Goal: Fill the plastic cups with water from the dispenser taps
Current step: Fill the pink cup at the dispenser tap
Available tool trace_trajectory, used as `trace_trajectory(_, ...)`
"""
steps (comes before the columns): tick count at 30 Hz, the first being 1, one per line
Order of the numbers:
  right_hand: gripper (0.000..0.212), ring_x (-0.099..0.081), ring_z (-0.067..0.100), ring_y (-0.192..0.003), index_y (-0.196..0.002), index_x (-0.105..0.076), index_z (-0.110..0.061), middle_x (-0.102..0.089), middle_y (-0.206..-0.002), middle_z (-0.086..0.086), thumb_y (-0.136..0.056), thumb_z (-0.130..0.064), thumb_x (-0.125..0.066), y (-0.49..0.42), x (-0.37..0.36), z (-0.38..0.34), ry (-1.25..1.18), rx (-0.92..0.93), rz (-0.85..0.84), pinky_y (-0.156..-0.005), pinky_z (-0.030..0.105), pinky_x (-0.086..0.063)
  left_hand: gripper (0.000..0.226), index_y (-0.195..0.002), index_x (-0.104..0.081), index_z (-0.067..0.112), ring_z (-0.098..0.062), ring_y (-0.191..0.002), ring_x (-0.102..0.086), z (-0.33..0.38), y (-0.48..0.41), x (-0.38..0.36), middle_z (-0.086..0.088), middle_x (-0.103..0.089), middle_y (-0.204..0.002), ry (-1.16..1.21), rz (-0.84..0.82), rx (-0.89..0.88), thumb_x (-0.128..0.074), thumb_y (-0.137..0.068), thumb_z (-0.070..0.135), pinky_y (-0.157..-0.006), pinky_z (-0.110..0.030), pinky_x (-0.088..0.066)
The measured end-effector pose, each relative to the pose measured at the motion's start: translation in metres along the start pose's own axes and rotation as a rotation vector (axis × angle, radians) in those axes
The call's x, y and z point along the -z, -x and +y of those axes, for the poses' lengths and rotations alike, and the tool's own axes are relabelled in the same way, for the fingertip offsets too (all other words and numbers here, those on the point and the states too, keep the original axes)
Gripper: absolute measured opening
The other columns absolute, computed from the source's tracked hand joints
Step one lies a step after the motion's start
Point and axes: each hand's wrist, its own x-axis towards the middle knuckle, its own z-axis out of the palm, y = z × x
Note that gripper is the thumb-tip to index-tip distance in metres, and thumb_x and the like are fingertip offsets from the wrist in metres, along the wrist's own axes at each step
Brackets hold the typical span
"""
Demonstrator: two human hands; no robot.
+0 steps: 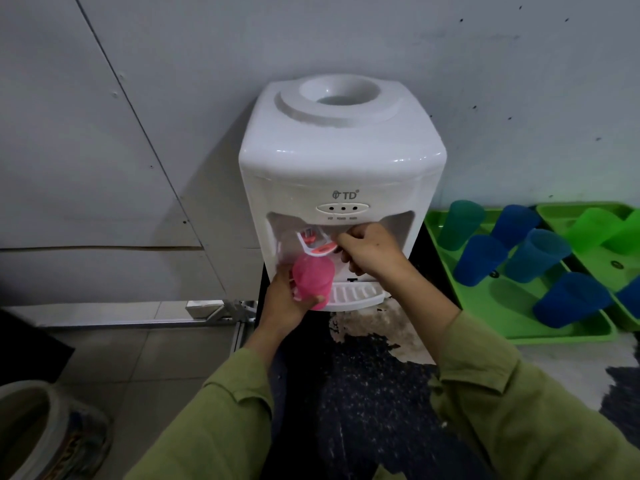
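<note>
A white tabletop water dispenser (339, 157) stands against the wall with no bottle on top. My left hand (287, 303) grips a pink plastic cup (313, 280) and holds it upright under the red tap (318, 245) on the left side of the recess. My right hand (370, 247) is at the tap, its fingers curled on the end of the red lever. The second tap is hidden behind my right hand. Below the cup sits the white drip tray (353, 294).
Two green trays (519, 327) lie to the right, holding several blue, teal and green cups (536, 254) that lean at angles. The dispenser rests on a dark worn stand (374, 358). A pale round container (31, 427) stands on the tiled floor at lower left.
</note>
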Motion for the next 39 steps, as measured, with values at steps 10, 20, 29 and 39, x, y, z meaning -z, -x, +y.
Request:
trace_trajectory(10, 0.025, -0.049, 0.016, -0.043, -0.063, -0.064, -0.014, -0.06, -0.054, 0.0, -0.084, -0.022, -0.056, 0.001, 0.001, -0.001, -0.004, -0.003, -0.012, -0.051, 0.03, -0.043, 0.077, -0.115, -0.041, 0.028, -0.015, -0.095, -0.061, -0.004, -0.003, 0.005, 0.011, -0.058, -0.104, -0.032, 0.044, 0.03, -0.087, -0.055, 0.013, -0.073, -0.02, -0.047)
trace_trajectory(20, 0.023, -0.048, 0.015, -0.042, -0.066, -0.064, -0.013, -0.059, -0.056, 0.002, -0.086, -0.02, -0.057, 0.002, -0.001, 0.003, -0.036, -0.002, -0.003, -0.046, 0.026, -0.039, 0.077, -0.122, -0.043, 0.013, -0.004, -0.085, -0.057, 0.002, -0.001, 0.006, 0.009, -0.058, -0.099, -0.02, 0.045, 0.028, -0.083, -0.058, 0.001, -0.063, -0.003, -0.044)
trace_trajectory(29, 0.02, -0.05, 0.01, -0.044, -0.069, -0.062, -0.017, -0.06, -0.058, -0.003, -0.088, -0.022, -0.056, -0.001, -0.012, 0.032, 0.085, 0.009, -0.018, -0.047, 0.022, -0.04, 0.075, -0.118, -0.044, 0.019, -0.012, -0.094, -0.059, 0.0, -0.001, 0.006, 0.012, -0.058, -0.101, -0.016, 0.037, 0.058, -0.086, -0.057, 0.008, -0.068, -0.009, -0.043)
trace_trajectory(39, 0.024, -0.056, 0.015, -0.056, -0.085, -0.068, -0.01, -0.063, -0.065, -0.003, -0.092, -0.026, -0.051, -0.018, -0.041, 0.058, 0.169, -0.003, 0.013, -0.067, 0.034, -0.052, 0.066, -0.108, -0.044, 0.028, 0.005, -0.087, -0.058, -0.003, 0.0, 0.008, 0.02, -0.058, -0.094, -0.001, 0.04, 0.026, -0.082, -0.058, 0.006, -0.062, -0.002, -0.044)
